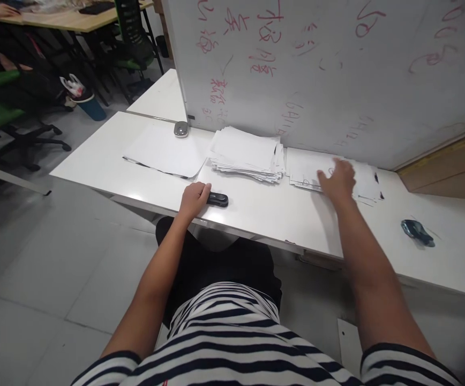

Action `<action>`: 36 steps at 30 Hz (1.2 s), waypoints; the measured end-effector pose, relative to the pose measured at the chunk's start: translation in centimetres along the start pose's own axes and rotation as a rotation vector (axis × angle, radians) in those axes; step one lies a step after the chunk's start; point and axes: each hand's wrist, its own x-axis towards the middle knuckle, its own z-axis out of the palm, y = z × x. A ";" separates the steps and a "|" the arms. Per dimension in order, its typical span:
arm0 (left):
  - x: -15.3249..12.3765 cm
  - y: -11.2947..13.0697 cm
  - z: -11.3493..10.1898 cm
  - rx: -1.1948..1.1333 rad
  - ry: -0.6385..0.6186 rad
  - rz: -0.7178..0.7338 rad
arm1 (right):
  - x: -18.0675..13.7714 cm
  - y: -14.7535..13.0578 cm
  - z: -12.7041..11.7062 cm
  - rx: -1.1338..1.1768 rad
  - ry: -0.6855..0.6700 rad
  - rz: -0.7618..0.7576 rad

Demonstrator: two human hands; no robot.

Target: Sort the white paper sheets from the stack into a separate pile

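My left hand [195,198] is closed around one end of a black stapler [218,199], which lies on the white table [256,214] near its front edge. Fingers apart, my right hand [340,181] hovers over or just touches a spread of printed paper sheets [302,166]; exact contact cannot be made out. Between the hands, farther back, sits a thick, uneven stack of paper [246,150]. Left of that stack is a large white sheet [164,150] with a dark strip along its front edge.
A whiteboard [256,64] with red writing stands behind the papers. A small grey rounded device [181,129] rests by the large sheet. To the right are a shiny dark teal object [417,232] and a cardboard box [449,166]. A blue bin [93,107] and green chairs stand left.
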 end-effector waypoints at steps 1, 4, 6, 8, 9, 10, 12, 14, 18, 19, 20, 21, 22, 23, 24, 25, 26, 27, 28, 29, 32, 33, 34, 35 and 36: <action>0.0 0.0 0.0 0.001 -0.002 0.002 | -1.0 -0.7 0.8 -0.007 -0.060 -0.067; 0.0 -0.1 0.0 0.005 -0.001 0.003 | -3.3 -1.9 2.8 -0.043 -0.197 -0.155; 0.1 0.0 0.0 0.007 0.000 0.004 | -3.9 -2.1 3.6 -0.074 -0.231 -0.150; 0.1 0.0 0.0 0.013 -0.004 0.008 | -3.8 -2.1 4.1 -0.097 -0.229 -0.134; 0.1 0.0 -0.1 0.015 -0.004 0.011 | -3.5 -2.0 4.3 -0.102 -0.220 -0.131; 0.1 0.0 -0.1 0.016 -0.003 0.013 | -3.2 -1.9 4.4 -0.103 -0.213 -0.132; 0.1 0.1 -0.1 0.011 0.002 0.012 | -2.5 -1.9 4.6 -0.101 -0.205 -0.134; 0.0 0.1 -0.1 0.000 0.006 0.008 | -1.8 -2.0 4.7 -0.101 -0.200 -0.126; 0.0 0.2 -0.2 -0.016 0.003 0.001 | -1.1 -2.9 5.0 -0.107 -0.191 -0.132; 0.0 0.3 -0.2 -0.019 0.002 -0.002 | -1.1 -3.3 5.1 -0.110 -0.186 -0.137; 0.0 0.3 -0.2 -0.021 0.001 -0.003 | -1.0 -3.6 5.2 -0.112 -0.179 -0.139; 0.0 0.3 -0.3 -0.021 0.003 -0.005 | -1.0 -4.0 5.4 -0.114 -0.171 -0.139; -0.1 0.4 -0.3 -0.021 0.006 -0.004 | -1.0 -4.3 5.5 -0.114 -0.162 -0.133; -0.1 0.4 -0.3 -0.021 0.009 -0.004 | -0.9 -4.5 5.7 -0.110 -0.153 -0.121; -0.1 0.4 -0.3 -0.023 0.011 -0.004 | -0.9 -4.7 5.8 -0.103 -0.143 -0.103; -0.1 0.4 -0.3 -0.025 0.011 -0.004 | -0.9 -4.8 5.9 -0.096 -0.133 -0.081; -0.1 0.4 -0.4 -0.027 0.009 -0.004 | -0.9 -4.8 6.1 -0.089 -0.121 -0.058; -0.1 0.4 -0.4 -0.029 0.008 -0.003 | -0.9 -4.7 6.2 -0.083 -0.109 -0.039; -0.1 0.4 -0.3 -0.029 0.008 -0.001 | -0.9 -4.5 6.2 -0.080 -0.099 -0.027; -0.1 0.4 -0.3 -0.028 0.009 0.002 | -0.9 -4.3 6.3 -0.077 -0.090 -0.022; 0.0 0.1 -0.2 -0.026 0.020 0.012 | -1.0 -3.7 6.2 -0.071 -0.065 -0.015; 0.0 0.1 -0.1 -0.028 0.023 0.015 | -1.1 -3.6 6.1 -0.064 -0.061 -0.002; 0.0 0.0 0.0 -0.030 0.024 0.017 | -1.2 -3.6 5.9 -0.053 -0.060 0.015; 0.1 -0.1 0.0 -0.031 0.027 0.020 | -1.3 -3.8 5.7 -0.034 -0.059 0.032; 0.1 -0.1 0.0 -0.033 0.028 0.024 | -1.5 -4.2 5.5 -0.008 -0.053 0.042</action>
